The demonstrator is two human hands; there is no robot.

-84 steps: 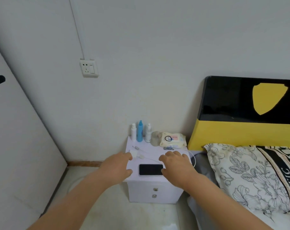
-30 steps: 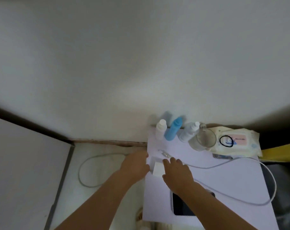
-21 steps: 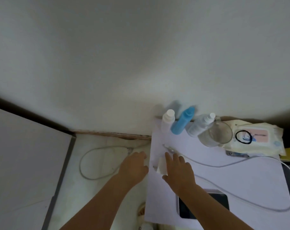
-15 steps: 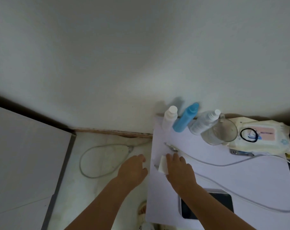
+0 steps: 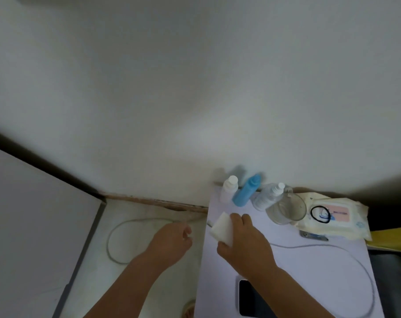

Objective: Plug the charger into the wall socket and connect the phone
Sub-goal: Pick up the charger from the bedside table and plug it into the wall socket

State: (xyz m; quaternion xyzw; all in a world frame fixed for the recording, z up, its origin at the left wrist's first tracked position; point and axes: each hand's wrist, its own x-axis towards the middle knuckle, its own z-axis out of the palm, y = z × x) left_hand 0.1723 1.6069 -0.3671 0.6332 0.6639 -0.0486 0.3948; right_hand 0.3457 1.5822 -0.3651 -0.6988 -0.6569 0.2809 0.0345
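Note:
My right hand [image 5: 245, 245] grips the white charger block [image 5: 222, 228], lifted a little off the white bedside table [image 5: 309, 271] near its left edge. A white cable [image 5: 346, 252] runs from under that hand in a loop across the table. The black phone [image 5: 250, 299] lies screen up at the table's front edge, partly under my right forearm. My left hand [image 5: 170, 243] hovers over the floor to the left of the table, fingers loosely curled, holding nothing. The wall socket is out of view.
At the table's back stand a white bottle [image 5: 228, 191], a blue bottle [image 5: 246, 191], a clear bottle [image 5: 267, 198] and a glass cup [image 5: 286, 208]. A wipes pack [image 5: 332, 218] with a black hair tie lies at right. A grey cable [image 5: 117, 235] loops on the floor.
My right hand has closed on the charger block and raised it off the table. My left hand has drawn back slightly over the floor. The camera has tilted down from the socket.

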